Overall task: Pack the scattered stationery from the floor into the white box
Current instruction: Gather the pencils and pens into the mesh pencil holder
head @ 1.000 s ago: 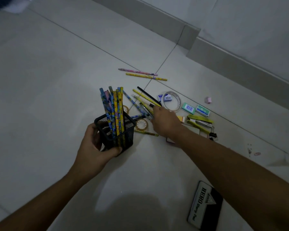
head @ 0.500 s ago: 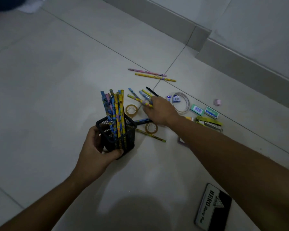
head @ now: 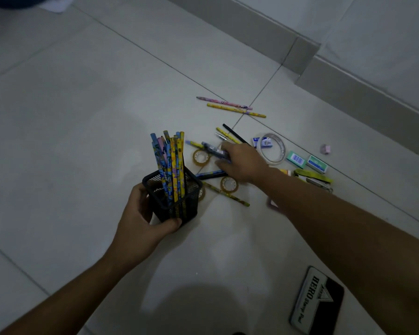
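Right hand point(head: 242, 163) is down among the scattered stationery on the floor point(head: 70, 117) — fingers curled round a small bundle of pens point(head: 213, 151), blurred, count unclear. Left hand point(head: 140, 218) grips the black mesh pen holder point(head: 177, 204), with patterned pencils point(head: 171, 163) standing in it. A tape roll point(head: 200, 156) lies just beside the bundle. The right forearm covers most of a pinkish item point(head: 272, 204) — can't make it out. Stamp pad point(head: 317, 301) near the bottom edge, its small print smeared.

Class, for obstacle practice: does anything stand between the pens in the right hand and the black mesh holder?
Nothing visible blocks the pens. A tape roll lies on the floor between them and the mesh holder, whose opening standing pencils partly fill.
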Available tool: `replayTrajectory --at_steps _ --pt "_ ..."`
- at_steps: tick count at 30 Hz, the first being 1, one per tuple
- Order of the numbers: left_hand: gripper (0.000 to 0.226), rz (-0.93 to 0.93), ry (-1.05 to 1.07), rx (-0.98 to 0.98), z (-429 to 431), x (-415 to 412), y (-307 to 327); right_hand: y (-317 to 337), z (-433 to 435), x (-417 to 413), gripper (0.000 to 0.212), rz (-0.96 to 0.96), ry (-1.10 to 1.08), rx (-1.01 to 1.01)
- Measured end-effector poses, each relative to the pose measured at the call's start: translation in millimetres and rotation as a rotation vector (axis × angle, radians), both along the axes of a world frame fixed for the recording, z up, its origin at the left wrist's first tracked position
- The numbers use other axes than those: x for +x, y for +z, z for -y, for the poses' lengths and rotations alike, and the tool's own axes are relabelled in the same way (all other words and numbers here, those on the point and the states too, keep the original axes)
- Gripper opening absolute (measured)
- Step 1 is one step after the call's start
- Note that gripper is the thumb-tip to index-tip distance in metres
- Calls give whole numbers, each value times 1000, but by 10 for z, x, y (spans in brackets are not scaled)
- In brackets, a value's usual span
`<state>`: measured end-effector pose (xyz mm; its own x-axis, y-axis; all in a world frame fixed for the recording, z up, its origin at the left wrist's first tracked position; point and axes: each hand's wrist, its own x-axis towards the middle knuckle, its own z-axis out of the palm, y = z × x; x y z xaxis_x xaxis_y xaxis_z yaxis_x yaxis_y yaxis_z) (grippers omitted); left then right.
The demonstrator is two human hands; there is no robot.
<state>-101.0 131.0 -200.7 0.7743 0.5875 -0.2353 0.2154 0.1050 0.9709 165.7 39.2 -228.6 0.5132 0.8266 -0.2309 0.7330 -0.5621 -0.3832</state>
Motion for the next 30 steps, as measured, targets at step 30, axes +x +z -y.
replayTrajectory --at_steps 30 --pt "77 -26 29 -10 -51 -114 -37 19 70 -396 46 -7 262 -216"
